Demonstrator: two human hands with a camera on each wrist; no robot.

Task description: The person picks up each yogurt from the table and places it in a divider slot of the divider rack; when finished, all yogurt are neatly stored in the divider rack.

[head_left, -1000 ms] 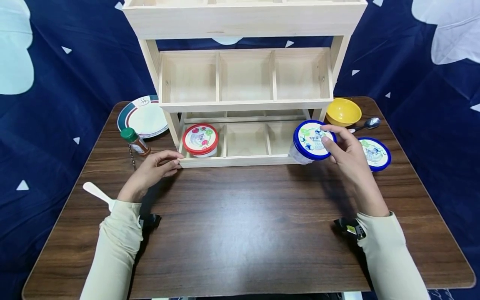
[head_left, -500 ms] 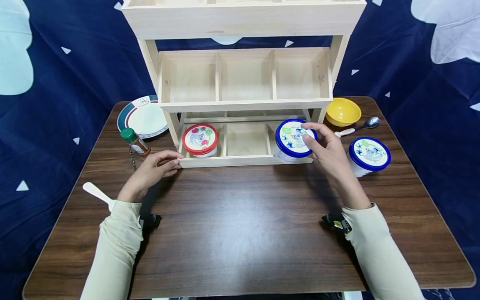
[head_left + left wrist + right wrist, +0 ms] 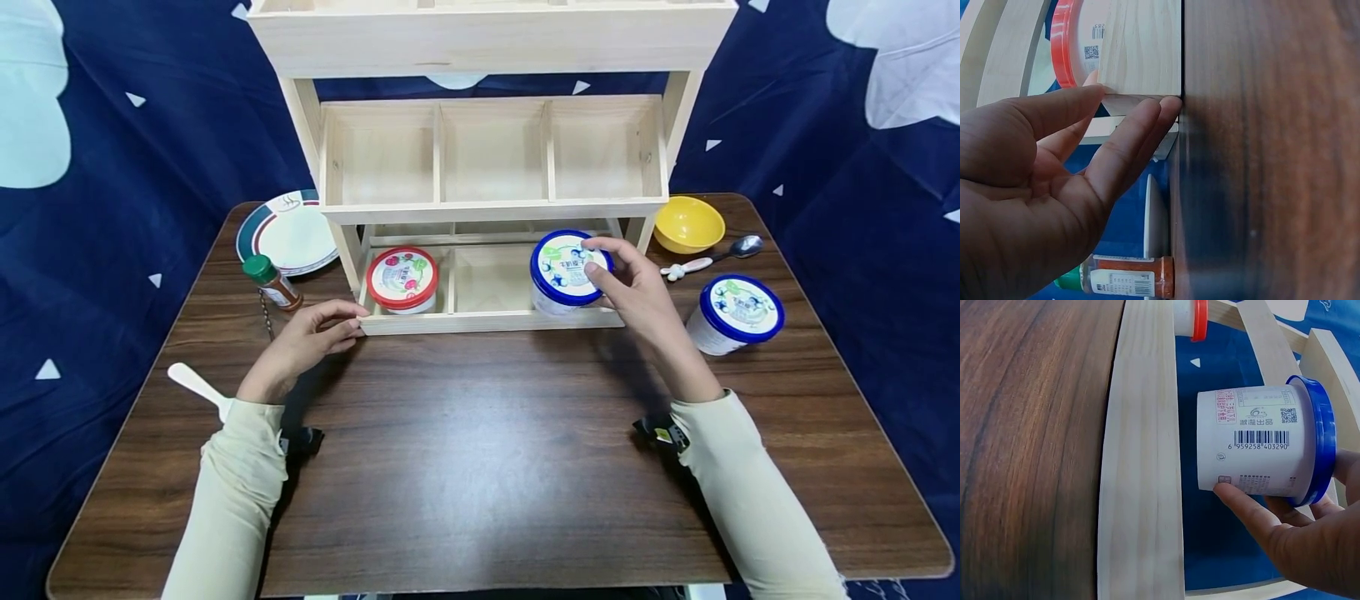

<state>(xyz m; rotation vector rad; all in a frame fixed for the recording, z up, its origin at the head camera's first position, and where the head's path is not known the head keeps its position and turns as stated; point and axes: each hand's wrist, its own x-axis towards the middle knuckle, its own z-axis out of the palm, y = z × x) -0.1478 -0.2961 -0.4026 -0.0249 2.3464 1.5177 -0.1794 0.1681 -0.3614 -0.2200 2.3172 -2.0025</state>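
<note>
My right hand [image 3: 637, 292] grips a white tub [image 3: 1250, 440] with a blue lid [image 3: 566, 265], fingers curled about its side. The tub is held upright over the right part of the lower wooden drawer [image 3: 487, 322], above the drawer's front board in the right wrist view. My left hand [image 3: 311, 342] touches the front left corner of that drawer with its fingertips, the fingers fairly straight. A red-lidded tub [image 3: 402, 279] stands in the drawer's left compartment. A second blue-lidded tub [image 3: 738, 312] stands on the table, right of my right hand.
The wooden rack has a divided middle tray [image 3: 492, 208] and a top tray [image 3: 491, 42] above the drawer. Plates [image 3: 296, 237] and a green-capped spice jar [image 3: 272, 283] stand left. A yellow bowl [image 3: 688, 225] and a spoon [image 3: 712, 258] lie right. A white handle [image 3: 197, 385] is by my left sleeve.
My right hand has carried the blue-lidded tub leftward, from the drawer's right end to over its right part. The left hand has stayed at the drawer corner.
</note>
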